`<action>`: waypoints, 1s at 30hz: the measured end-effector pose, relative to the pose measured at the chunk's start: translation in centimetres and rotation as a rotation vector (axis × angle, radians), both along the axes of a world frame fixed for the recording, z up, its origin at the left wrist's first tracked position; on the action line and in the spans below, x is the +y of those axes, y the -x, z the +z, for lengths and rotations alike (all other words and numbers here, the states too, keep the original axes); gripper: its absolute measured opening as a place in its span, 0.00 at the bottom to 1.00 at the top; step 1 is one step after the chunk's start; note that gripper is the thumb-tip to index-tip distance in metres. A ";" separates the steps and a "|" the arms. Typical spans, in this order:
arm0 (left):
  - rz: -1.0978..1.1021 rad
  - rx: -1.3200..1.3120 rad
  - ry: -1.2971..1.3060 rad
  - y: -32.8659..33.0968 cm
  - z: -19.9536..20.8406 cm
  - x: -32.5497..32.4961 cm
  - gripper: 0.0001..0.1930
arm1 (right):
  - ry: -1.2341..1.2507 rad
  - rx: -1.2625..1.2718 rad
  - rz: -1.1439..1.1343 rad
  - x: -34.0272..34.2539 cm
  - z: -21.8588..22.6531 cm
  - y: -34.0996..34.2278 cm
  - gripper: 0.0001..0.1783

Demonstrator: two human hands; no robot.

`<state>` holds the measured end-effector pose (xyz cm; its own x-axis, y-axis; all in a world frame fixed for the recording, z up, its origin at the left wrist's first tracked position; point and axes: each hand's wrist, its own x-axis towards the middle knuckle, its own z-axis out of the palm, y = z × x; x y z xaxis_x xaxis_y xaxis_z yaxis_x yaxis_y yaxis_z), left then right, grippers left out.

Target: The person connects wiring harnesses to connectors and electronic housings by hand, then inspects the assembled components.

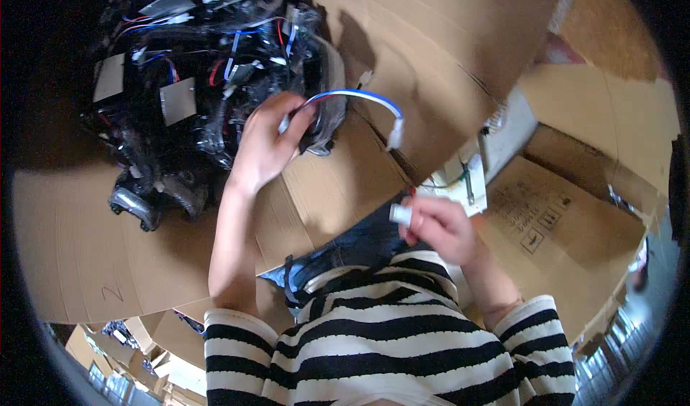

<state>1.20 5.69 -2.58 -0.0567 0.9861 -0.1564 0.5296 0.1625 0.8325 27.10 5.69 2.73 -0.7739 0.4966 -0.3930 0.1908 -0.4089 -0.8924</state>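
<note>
The right hand (442, 227) pinches a small white piece (400, 214) near the black-and-white striped shirt (392, 320). Farther out, the left hand (267, 138) pinches bendy blue, white and red wires (370, 96) above brown cardboard (338, 197), beside a shiny black plastic-wrapped pile (205, 50).

Brown cardboard (445, 32) carrying a dark heap (208, 57)
Black parts in shiny wrapping (135, 206) lie piled on it, coloured wires (233, 55) and flat grey pieces (178, 102) among them.
</note>
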 end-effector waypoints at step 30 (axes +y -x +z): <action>0.495 -1.357 0.315 -6.4 2.8 -14.4 0.09 | -0.339 -0.098 0.171 -4.2 1.5 4.7 0.04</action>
<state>7.64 -8.69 0.20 -0.0084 0.8264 -0.5630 -0.7694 0.3543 0.5315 22.44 1.45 4.23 -0.8234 0.4781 -0.3055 0.3222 -0.0493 -0.9454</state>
